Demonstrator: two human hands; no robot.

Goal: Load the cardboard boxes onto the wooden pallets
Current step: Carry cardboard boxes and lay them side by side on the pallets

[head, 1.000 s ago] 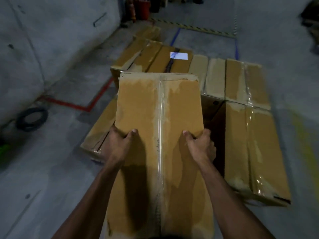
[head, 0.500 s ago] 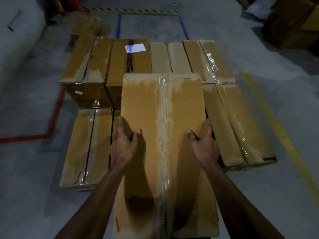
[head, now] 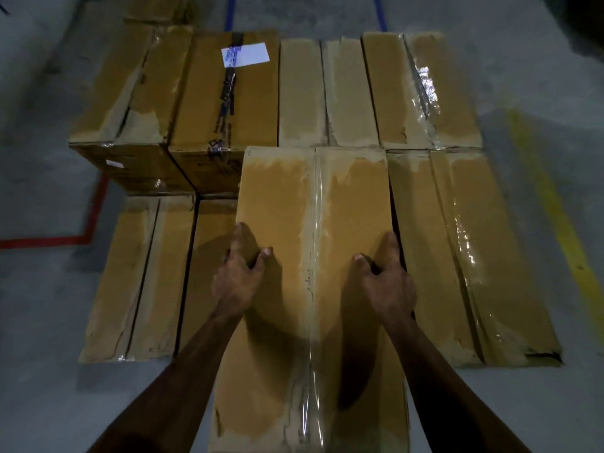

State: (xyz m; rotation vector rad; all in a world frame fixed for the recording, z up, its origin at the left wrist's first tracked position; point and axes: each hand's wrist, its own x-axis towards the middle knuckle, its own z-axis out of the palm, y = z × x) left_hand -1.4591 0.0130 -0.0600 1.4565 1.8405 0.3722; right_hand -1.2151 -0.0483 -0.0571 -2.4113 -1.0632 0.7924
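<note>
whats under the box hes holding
A lower box peeks out below the carried box's left edge, gripped by left hand and right hand. Anything directly beneath, pallet included, is hidden.

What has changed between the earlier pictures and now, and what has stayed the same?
The carried box has come forward over the stack, its far edge now near the back row, beside the right front box. The left hand and right hand still grip its sides. The stacked boxes have not moved.
</note>
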